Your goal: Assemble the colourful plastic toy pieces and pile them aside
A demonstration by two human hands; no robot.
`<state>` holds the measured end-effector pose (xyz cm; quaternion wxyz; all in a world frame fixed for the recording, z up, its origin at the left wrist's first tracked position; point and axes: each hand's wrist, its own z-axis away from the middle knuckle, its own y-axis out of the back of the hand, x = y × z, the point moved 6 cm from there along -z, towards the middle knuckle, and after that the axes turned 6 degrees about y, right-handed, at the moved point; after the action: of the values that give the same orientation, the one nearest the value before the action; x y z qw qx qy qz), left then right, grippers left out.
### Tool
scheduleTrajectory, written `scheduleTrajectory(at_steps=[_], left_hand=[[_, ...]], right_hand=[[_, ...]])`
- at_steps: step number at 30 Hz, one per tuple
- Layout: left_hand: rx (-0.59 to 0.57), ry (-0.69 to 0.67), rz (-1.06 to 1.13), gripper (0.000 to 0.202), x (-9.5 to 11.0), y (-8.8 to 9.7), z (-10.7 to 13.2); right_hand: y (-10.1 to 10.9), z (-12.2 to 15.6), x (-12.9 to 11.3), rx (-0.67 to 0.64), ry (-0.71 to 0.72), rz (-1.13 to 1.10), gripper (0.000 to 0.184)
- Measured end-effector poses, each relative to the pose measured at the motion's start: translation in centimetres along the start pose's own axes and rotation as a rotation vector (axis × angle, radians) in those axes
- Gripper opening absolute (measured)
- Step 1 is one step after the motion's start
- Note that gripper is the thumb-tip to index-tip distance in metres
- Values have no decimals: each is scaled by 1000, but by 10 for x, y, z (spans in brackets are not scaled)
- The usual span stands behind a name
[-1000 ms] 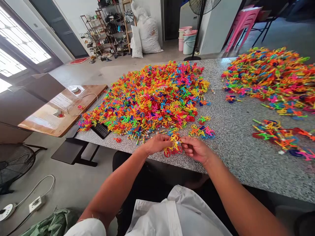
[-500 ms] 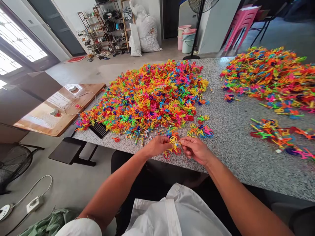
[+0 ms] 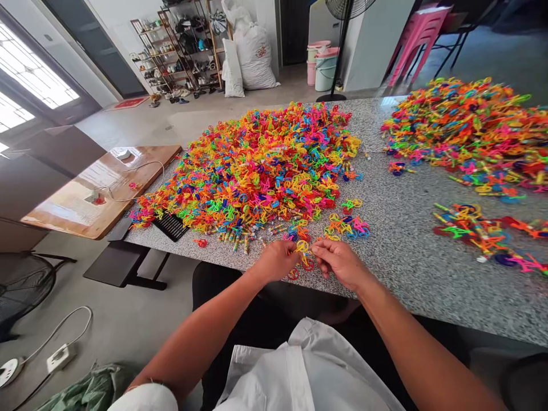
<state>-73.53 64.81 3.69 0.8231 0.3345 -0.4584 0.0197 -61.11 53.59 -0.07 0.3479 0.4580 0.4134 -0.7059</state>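
Note:
Near the front edge of a grey speckled stone table [image 3: 398, 257], my left hand [image 3: 276, 260] and my right hand [image 3: 340, 260] meet, fingers pinched. Between them they hold a small yellow plastic ring piece [image 3: 302, 246]. Red ring pieces [image 3: 305, 264] lie just under it, against my left hand. A large heap of bright plastic pieces [image 3: 265, 165] rises just beyond my hands. Several small tube-like pieces [image 3: 240, 240] lie along its near edge.
A second heap [image 3: 466, 131] fills the table's far right, a smaller cluster [image 3: 483, 234] sits at right. A black comb-like object [image 3: 171, 226] lies at the table's left edge. A wooden side table [image 3: 98, 194] stands left; a fan [image 3: 21, 285], power strip [image 3: 60, 357] on the floor.
My hands stay together on the yellow piece, with only small finger movements. The view has shifted slightly, so everything sits a little higher and to the left.

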Motion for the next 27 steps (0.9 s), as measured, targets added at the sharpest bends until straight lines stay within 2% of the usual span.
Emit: scheduleTrajectory(at_steps=[2,4,7,9,14,16,17,19,21,23,25,27], left_hand=[[-2,3,28,30,-4,-2,-1],[-71,31,118,30,-10,-7,-5],[-179,85,325,33,-21,-11,-13],[-174,107,466,39,-28,-9,-18],[-91,168,742,40,-49,0,-17],[-54,171,838,41,-56,3,-15],[-17,168,871,41,-60,5,-14],[74,165,909,37,-67,12,-14],[157,183,930,35,-75,19,-14],[213,204,946,35,-81,27,-14],[255,221,943,34,-87,35,-12],[288,224,926,34,-91,41,-10]], right_hand=[[-1,0,1,8,37,78,37],[-1,-1,3,9,47,125,36],[15,-2,1,71,51,165,34],[44,-2,-6,228,84,128,33],[144,11,-32,865,358,-232,23],[157,12,-34,980,401,-312,21],[153,8,-33,966,386,-285,20],[124,-6,-27,780,303,-79,19],[74,-24,-16,468,223,259,20],[25,-36,-8,249,261,631,17],[-8,-44,-9,179,366,945,20],[-29,-54,-14,166,434,1151,26]])
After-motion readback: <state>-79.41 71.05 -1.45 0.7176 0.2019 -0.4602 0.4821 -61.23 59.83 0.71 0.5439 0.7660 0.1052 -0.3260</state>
